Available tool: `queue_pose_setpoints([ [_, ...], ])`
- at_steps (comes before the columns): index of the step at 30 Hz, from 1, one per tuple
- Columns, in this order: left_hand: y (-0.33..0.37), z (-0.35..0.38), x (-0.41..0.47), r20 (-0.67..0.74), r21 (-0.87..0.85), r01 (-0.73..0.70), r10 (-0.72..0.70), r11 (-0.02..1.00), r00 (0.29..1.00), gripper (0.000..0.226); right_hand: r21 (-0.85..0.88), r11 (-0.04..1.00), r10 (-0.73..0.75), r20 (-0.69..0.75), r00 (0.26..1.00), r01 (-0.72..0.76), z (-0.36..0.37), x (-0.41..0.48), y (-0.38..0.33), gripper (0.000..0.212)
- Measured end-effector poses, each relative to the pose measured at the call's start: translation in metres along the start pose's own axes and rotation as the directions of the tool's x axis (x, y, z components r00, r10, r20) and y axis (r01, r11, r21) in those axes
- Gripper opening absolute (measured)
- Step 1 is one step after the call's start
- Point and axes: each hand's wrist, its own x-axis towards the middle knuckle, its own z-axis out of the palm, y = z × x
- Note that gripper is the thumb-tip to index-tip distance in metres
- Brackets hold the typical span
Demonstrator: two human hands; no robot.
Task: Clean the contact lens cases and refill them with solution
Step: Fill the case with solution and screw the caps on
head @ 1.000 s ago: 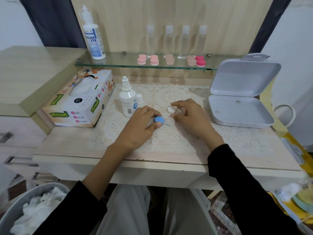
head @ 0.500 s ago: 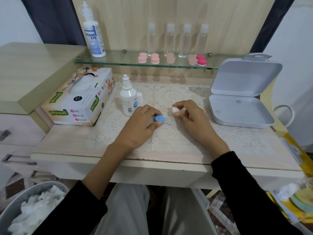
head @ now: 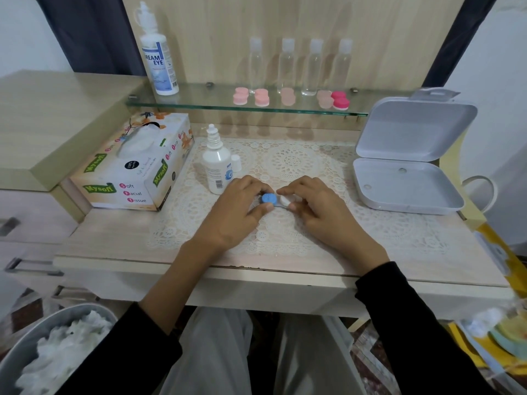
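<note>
Mid-frame, my left hand (head: 236,213) is pinching the round blue plastic cap (head: 268,199), bracing it, while my right hand (head: 318,213) is gripping the round white plastic cap (head: 284,200) for twisting.

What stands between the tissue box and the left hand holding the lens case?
A small white solution bottle, its loose cap beside it, in the head view.

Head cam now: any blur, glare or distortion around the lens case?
Head view: wide-angle distortion stretches the edges; light soft and even, no glare on the lens case, fairly sharp between left hand and right hand; bin at bottom left blurred.
</note>
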Motion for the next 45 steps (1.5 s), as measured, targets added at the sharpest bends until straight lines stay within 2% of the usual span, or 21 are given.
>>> queue_pose_setpoints([
  [9, 0.000, 0.000, 0.000, -0.003, 0.010, 0.007, -0.007, 1.000, 1.000, 0.024, -0.030, 0.999, 0.030, -0.026, 0.999, -0.031, -0.002, 0.000, -0.004, 0.023],
  [16, 0.001, 0.000, 0.000, -0.003, 0.026, 0.006, -0.006, 1.000, 1.000, 0.023, -0.077, 0.991, 0.100, -0.058, 0.993, -0.105, -0.002, 0.001, -0.006, 0.036],
  [20, 0.000, -0.001, 0.000, -0.007, 0.026, 0.008, -0.008, 1.000, 1.000, 0.024, -0.114, 0.990, 0.075, -0.056, 0.996, -0.081, -0.002, -0.001, -0.009, 0.045],
  [24, 0.000, 0.000, -0.001, 0.002, 0.025, 0.011, -0.011, 1.000, 1.000, 0.024, -0.114, 0.992, 0.047, -0.048, 0.998, -0.052, -0.002, -0.002, -0.010, 0.038],
  [28, 0.000, 0.000, 0.000, -0.001, 0.034, 0.009, -0.009, 0.999, 1.000, 0.025, -0.119, 0.990, 0.072, -0.033, 0.997, -0.075, -0.002, 0.000, -0.007, 0.047],
  [32, 0.002, -0.001, 0.000, -0.003, 0.039, 0.008, -0.008, 0.999, 1.000, 0.024, -0.071, 0.990, 0.117, -0.047, 0.992, -0.120, -0.001, 0.001, -0.006, 0.038],
  [36, 0.001, 0.000, -0.001, -0.003, 0.035, 0.010, -0.010, 0.999, 1.000, 0.025, -0.100, 0.991, 0.084, -0.048, 0.995, -0.088, -0.002, -0.001, -0.009, 0.053],
  [41, 0.001, 0.000, -0.001, -0.001, 0.031, 0.011, -0.011, 0.999, 1.000, 0.024, -0.104, 0.992, 0.061, -0.059, 0.996, -0.067, -0.002, -0.002, -0.008, 0.032],
  [45, 0.002, 0.000, -0.001, 0.001, 0.034, 0.011, -0.011, 0.999, 1.000, 0.024, -0.076, 0.993, 0.083, -0.061, 0.995, -0.088, -0.002, -0.001, -0.007, 0.030],
])
